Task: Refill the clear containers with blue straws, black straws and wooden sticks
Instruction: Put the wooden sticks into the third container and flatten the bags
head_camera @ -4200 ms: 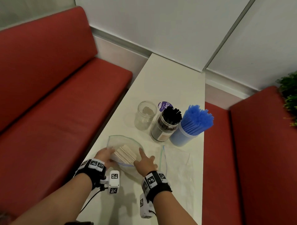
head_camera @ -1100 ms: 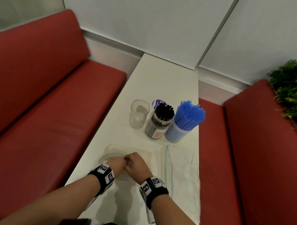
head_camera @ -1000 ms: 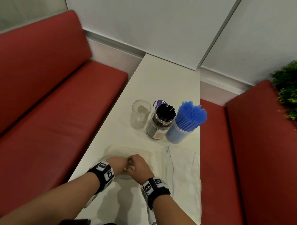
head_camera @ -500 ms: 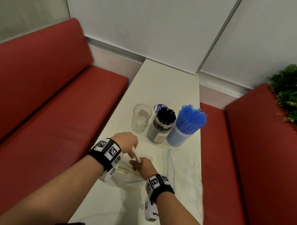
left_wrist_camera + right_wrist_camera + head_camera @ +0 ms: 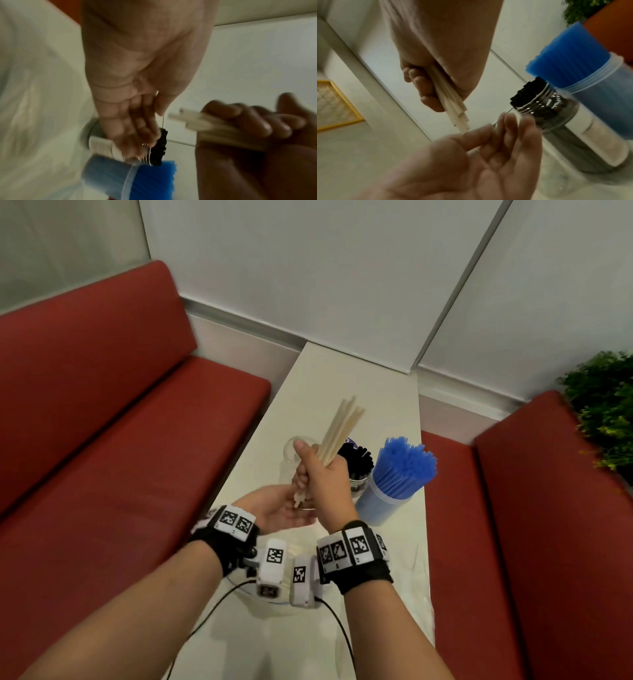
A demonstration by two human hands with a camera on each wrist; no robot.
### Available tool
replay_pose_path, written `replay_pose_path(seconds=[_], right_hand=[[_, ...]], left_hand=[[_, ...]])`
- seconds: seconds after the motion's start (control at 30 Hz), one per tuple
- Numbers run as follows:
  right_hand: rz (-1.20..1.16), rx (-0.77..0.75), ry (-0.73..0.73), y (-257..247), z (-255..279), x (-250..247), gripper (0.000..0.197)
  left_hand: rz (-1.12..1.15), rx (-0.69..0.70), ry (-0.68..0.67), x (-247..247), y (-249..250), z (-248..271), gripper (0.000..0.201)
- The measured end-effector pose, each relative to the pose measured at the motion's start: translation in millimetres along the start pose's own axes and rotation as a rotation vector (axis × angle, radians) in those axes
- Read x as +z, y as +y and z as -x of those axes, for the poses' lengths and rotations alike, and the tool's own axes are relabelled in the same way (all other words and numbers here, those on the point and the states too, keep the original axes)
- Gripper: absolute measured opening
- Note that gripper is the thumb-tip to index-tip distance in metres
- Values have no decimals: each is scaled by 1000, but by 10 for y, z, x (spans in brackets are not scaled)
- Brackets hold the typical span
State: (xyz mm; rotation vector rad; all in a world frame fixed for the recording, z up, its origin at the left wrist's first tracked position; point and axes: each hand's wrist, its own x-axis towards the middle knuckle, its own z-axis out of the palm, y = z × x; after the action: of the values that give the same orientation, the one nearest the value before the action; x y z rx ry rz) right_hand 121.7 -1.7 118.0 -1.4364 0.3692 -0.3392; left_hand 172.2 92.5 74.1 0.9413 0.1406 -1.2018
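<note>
My right hand [image 5: 322, 470] grips a bundle of pale wooden sticks [image 5: 342, 426], held upright above the table. Its fingers are curled round the sticks [image 5: 452, 106]. My left hand [image 5: 284, 510] lies palm up just under the bundle, fingers [image 5: 505, 129] straight, and the lower stick ends touch them. Behind my hands stands an empty clear jar [image 5: 291, 445], mostly hidden. To its right are a clear jar of black straws [image 5: 358, 465] and a clear container packed with blue straws [image 5: 400, 474].
The narrow white table [image 5: 359, 378] runs away from me between red benches [image 5: 102, 422]. Clear plastic zip bags [image 5: 414, 570] lie flat on its near end under my wrists. A green plant [image 5: 606, 405] stands at the far right.
My right hand has pulled the sticks out of the bag and raised them upright. My left hand has left the bag and now sits palm up under the stick ends.
</note>
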Motion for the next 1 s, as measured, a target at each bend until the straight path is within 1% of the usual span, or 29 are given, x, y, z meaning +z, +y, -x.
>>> replay_pose_path(seconds=[0.07,0.13,0.23,0.3,0.43,0.5,0.6,0.7,0.73,0.8,0.87,0.9,0.93,1.0], right_hand=[[-24,-16,-13,-71,-25,52,39],[32,-6,-1,-57,-3,63,36],[51,15,-10,-35,16,50,33],[19,1,-29,-64,4,41,32],[-31,-6,-59,-85,-6,38,31],[-48,-10,-77,-84,-11,46,32],[-98,-15,-129,-75,-39,45,33],[-155,37,-199,26,-73,39,43],[-151,70,-215,75,-85,39,46],[-101,119,-232,136,-140,30,47],[-33,106,-193,88,-270,1,43],[-8,77,-148,12,-369,-17,42],[11,37,-93,-80,-484,-32,42],[44,-61,3,-264,-737,-41,44]], left_hand=[[234,-4,-18,61,-31,-31,15],[332,0,-50,111,-21,-60,15],[277,-49,-97,74,-23,-94,26],[249,-122,-96,16,-28,-104,21],[191,-254,-40,-54,-37,-145,10],[126,-305,-26,-113,-35,-163,14],[21,-359,-16,-227,-37,-144,24],[-88,-343,-17,-360,-99,-154,30],[-111,-327,3,-402,-139,-169,30],[-167,-319,83,-474,-237,-186,32],[-349,-315,157,-536,-334,-192,41],[-476,-314,166,-557,-364,-193,47],[-608,-313,151,-568,-379,-190,50],[-879,-263,94,-589,-377,-189,43]])
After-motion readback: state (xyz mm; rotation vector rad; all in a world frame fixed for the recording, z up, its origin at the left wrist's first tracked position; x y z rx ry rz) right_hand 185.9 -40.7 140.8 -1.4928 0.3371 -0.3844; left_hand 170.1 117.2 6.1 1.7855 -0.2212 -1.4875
